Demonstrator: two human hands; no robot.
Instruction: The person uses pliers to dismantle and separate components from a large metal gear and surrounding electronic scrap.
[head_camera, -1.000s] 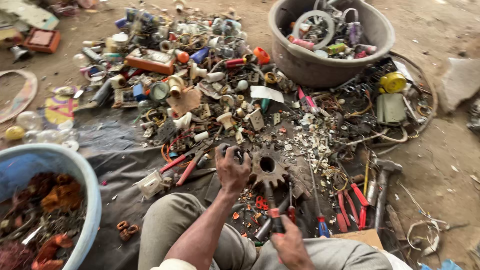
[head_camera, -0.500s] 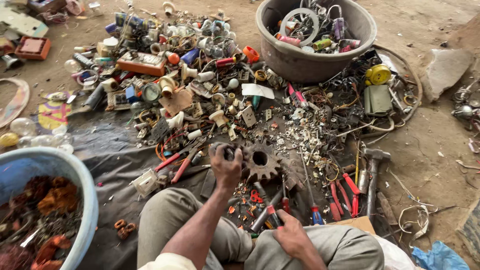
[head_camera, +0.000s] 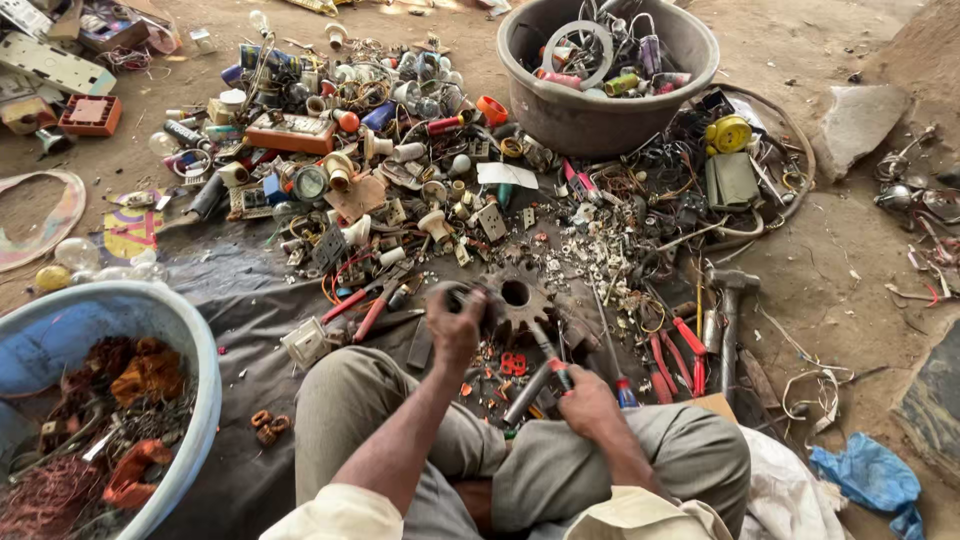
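The left hand is clenched round a small dark part, pressed against the rusty gear, which lies flat on the dark sheet just ahead of the knees. The right hand grips a tool by its handle; the shaft slants up and left toward the gear's centre hole. The left hand is nearer the gear. It is toothed, pitted iron; plastic sockets, wire and pliers lie around, a hammer to the right
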